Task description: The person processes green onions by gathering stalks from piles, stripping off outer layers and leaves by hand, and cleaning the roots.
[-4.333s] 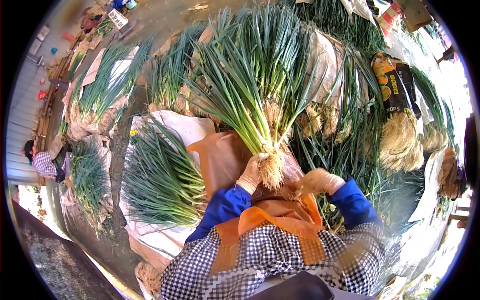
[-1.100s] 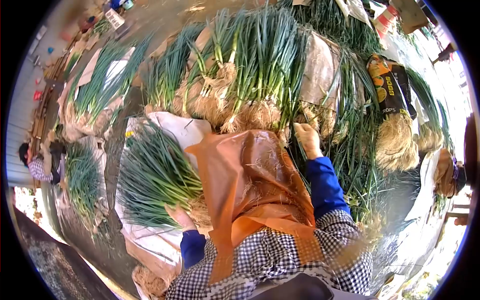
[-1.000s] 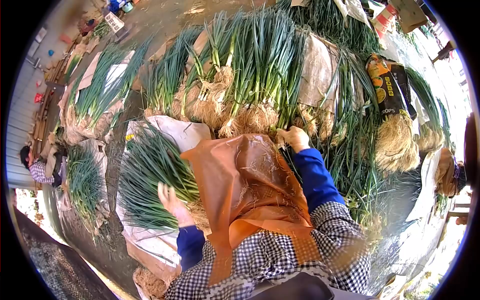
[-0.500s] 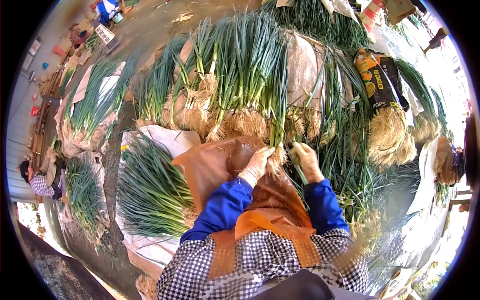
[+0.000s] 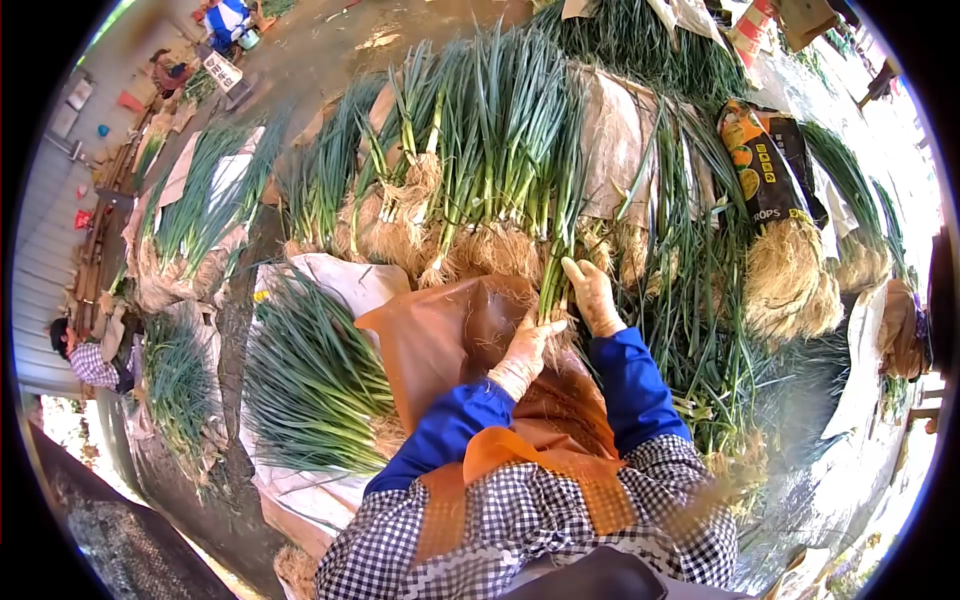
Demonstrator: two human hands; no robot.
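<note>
Bright blue lower sleeves [image 5: 442,430] meet a black-and-white checked garment [image 5: 505,505] under an orange-brown apron [image 5: 440,325].

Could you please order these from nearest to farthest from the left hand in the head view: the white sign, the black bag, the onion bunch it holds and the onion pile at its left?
1. Onion bunch, in the grip of the left hand.
2. Onion pile, to its left.
3. Black bag, ahead and right.
4. White sign, far ahead at left.

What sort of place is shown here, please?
Probably a yard or market area for handling green onions: rooted bunches are laid out in rows, another person is beside a further pile, and a ribbed wall stands nearby.
</note>
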